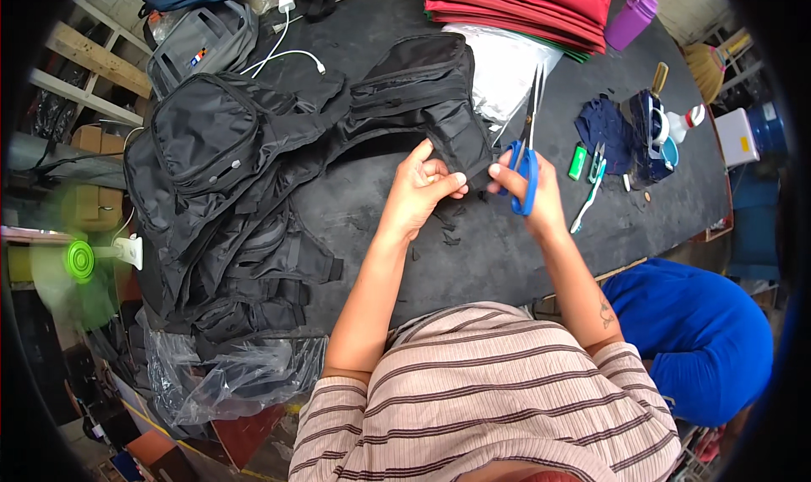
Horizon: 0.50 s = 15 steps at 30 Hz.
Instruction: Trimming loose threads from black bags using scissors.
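A black multi-pocket fabric bag (414, 81) lies across the middle of the dark table. At its near right corner, my left hand (420, 190) pinches the edge of the bag between thumb and fingers. My right hand (541, 186) grips scissors (525, 174) by their blue handles, just right of that corner. The blades point away from me, over a white plastic packet, and their tips are slightly apart. Small black scraps (450, 228) are scattered on the table below my hands.
More black bags (211, 136) are heaped at the left. Folded red fabric (524, 9) and a purple bottle (632, 21) stand at the back. Right of my hand lie a green box (578, 161), small snips (596, 161) and a toothbrush (586, 203). A blue-clothed person (693, 338) is close at the right.
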Each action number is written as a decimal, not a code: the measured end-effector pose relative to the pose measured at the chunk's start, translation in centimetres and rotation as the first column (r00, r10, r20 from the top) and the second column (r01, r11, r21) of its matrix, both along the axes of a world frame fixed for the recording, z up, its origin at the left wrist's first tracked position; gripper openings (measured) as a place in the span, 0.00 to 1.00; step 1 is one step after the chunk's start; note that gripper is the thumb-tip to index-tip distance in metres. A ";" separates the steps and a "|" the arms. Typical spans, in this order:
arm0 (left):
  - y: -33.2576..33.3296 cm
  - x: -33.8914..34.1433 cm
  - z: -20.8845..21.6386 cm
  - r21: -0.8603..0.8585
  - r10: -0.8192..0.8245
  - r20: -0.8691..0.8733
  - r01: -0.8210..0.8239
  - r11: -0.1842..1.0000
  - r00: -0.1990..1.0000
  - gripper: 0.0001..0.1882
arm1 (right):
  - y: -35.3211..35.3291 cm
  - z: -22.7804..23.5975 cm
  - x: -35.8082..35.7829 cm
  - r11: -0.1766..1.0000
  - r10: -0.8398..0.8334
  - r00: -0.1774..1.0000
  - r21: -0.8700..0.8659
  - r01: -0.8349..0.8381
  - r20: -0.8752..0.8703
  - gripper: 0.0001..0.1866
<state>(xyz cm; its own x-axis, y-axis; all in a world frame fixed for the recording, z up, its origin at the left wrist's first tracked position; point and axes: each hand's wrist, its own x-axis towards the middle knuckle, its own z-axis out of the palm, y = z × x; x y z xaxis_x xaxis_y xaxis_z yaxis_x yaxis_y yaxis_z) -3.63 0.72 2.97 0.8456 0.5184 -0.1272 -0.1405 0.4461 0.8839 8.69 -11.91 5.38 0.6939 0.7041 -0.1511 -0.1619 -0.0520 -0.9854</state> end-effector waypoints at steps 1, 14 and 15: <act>0.2 -0.2 0.2 -0.013 -0.023 0.005 0.023 1.000 1.000 0.26 | -0.8 0.4 0.7 0.994 0.093 0.995 -0.064 -0.091 0.033 0.10; 0.5 0.5 0.0 0.047 0.044 -0.030 -0.043 0.998 0.999 0.41 | -8.2 3.0 5.1 0.642 0.710 0.626 -0.068 -0.764 -0.324 0.29; 0.6 0.4 -0.1 0.037 0.022 -0.008 -0.022 0.999 1.000 0.41 | -8.3 3.3 5.3 0.631 0.714 0.620 -0.084 -0.771 -0.325 0.29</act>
<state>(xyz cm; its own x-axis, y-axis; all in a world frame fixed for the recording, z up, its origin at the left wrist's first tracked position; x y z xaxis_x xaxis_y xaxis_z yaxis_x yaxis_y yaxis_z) -3.18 1.37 2.89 0.8329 0.5414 -0.1146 -0.1427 0.4102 0.9008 13.99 -20.17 8.65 -0.1347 0.8943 -0.4268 -0.2038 -0.4465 -0.8713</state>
